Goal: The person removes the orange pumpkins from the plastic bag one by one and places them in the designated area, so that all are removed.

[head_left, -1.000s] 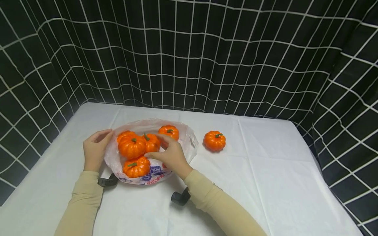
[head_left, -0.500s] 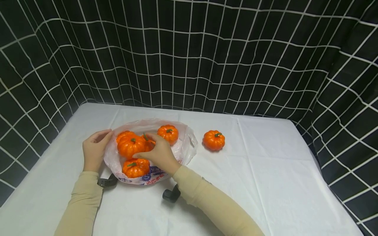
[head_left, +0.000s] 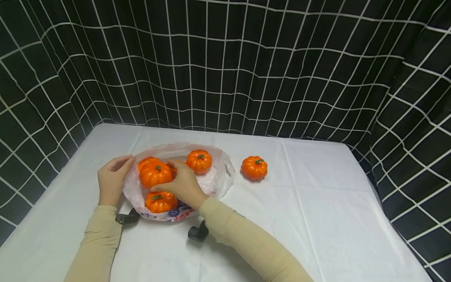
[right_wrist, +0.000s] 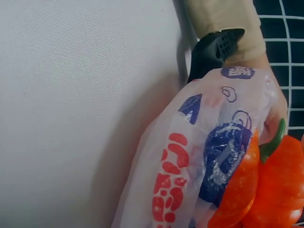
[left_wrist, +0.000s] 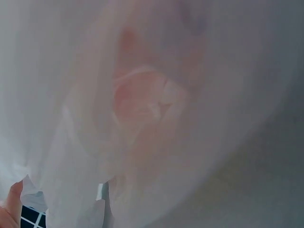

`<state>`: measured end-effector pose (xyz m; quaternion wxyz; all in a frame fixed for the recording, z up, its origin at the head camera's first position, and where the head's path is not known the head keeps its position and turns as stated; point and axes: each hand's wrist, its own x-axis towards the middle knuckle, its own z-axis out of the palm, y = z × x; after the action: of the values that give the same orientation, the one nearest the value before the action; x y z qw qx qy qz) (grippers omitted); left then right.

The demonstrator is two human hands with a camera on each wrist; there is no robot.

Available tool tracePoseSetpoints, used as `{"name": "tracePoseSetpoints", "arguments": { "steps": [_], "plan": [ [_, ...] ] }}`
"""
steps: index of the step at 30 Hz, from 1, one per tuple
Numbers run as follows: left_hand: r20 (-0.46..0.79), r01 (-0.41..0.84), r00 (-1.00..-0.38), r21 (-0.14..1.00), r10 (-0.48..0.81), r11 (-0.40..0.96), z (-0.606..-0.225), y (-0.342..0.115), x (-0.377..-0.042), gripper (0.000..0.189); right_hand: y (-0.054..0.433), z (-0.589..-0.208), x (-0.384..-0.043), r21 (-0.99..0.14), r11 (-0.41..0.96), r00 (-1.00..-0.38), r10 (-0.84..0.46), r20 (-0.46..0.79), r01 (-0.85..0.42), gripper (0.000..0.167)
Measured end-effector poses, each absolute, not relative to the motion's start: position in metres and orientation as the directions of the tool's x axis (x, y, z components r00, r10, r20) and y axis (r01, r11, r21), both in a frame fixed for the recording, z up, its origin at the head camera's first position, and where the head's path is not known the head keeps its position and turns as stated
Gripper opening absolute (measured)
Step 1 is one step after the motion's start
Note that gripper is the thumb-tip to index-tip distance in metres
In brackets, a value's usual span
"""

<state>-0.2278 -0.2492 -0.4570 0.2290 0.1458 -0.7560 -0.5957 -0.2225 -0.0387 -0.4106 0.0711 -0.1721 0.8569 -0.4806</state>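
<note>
A translucent white plastic bag (head_left: 215, 184) with blue and red print lies wide-mouthed, several small orange pumpkins inside. My left hand (head_left: 112, 178) pinches the bag's left rim between thumb and fingers. Curving around the right side of the topmost pumpkin (head_left: 152, 174), my right hand (head_left: 184, 186) has its thumb at the lower edge and fingers at the upper right. It largely hides another pumpkin behind it. A pumpkin (head_left: 161, 202) sits at the bag's front, another pumpkin (head_left: 199, 161) at its right. In the right wrist view, the printed bag wall (right_wrist: 190, 156) rises beside pumpkins (right_wrist: 280, 185).
One more pumpkin (head_left: 254, 168) rests outside, right of the bag, on the white-covered table (head_left: 338, 219). Dark curtains (head_left: 225, 66) with a white grid stand behind and at both sides. Blurred bag film (left_wrist: 142, 118) fills most of the left wrist view.
My right hand has moved left inside the bag's mouth, from near the middle pumpkin to the topmost one. My left hand stays at the rim.
</note>
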Motion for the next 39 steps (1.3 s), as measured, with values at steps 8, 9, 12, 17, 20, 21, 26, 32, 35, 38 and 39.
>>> {"name": "tracePoseSetpoints", "arguments": {
  "steps": [8, 9, 12, 17, 20, 21, 26, 32, 35, 38, 39],
  "plan": [
    [0.181, 0.065, -0.852, 0.968, -0.492, 0.243, -0.458, -0.250, -0.228, 0.037, -0.044, -0.410, -0.223, -0.828, 0.513, -0.936, -0.350, 0.042, -0.228, 0.083],
    [0.180, 0.064, -0.853, 0.968, -0.491, 0.244, -0.458, -0.250, -0.228, 0.037, -0.044, -0.410, -0.223, -0.826, 0.516, -0.936, -0.349, 0.039, -0.226, 0.083],
    [0.176, 0.057, -0.854, 0.967, -0.489, 0.248, -0.459, -0.249, -0.229, 0.037, -0.044, -0.411, -0.222, -0.824, 0.520, -0.938, -0.343, 0.042, -0.227, 0.082],
    [0.158, 0.036, -0.857, 0.968, -0.491, 0.249, -0.459, -0.249, -0.230, 0.037, -0.043, -0.410, -0.220, -0.825, 0.522, -0.943, -0.330, 0.040, -0.217, 0.080],
    [0.145, 0.016, -0.859, 0.966, -0.491, 0.256, -0.458, -0.248, -0.228, 0.038, -0.041, -0.408, -0.218, -0.818, 0.533, -0.946, -0.323, 0.036, -0.214, 0.080],
    [0.143, 0.013, -0.858, 0.966, -0.493, 0.258, -0.458, -0.248, -0.228, 0.038, -0.039, -0.407, -0.218, -0.818, 0.533, -0.946, -0.322, 0.040, -0.216, 0.079],
    [0.142, 0.010, -0.855, 0.966, -0.500, 0.258, -0.455, -0.247, -0.225, 0.038, -0.027, -0.402, -0.217, -0.830, 0.511, -0.947, -0.315, 0.061, -0.223, 0.078],
    [0.136, -0.001, -0.859, 0.964, -0.494, 0.267, -0.454, -0.247, -0.225, 0.039, -0.003, -0.396, -0.218, -0.872, 0.448, -0.958, -0.278, 0.075, -0.198, 0.078],
    [0.130, -0.010, -0.859, 0.963, -0.495, 0.269, -0.454, -0.247, -0.226, 0.040, 0.010, -0.395, -0.220, -0.884, 0.422, -0.963, -0.254, 0.095, -0.199, 0.077],
    [0.128, -0.013, -0.859, 0.962, -0.496, 0.272, -0.455, -0.248, -0.226, 0.041, 0.023, -0.395, -0.224, -0.896, 0.397, -0.968, -0.223, 0.113, -0.196, 0.076],
    [0.131, -0.011, -0.858, 0.962, -0.496, 0.273, -0.455, -0.248, -0.226, 0.041, 0.028, -0.395, -0.225, -0.901, 0.386, -0.969, -0.216, 0.121, -0.199, 0.076]
  ]
}}
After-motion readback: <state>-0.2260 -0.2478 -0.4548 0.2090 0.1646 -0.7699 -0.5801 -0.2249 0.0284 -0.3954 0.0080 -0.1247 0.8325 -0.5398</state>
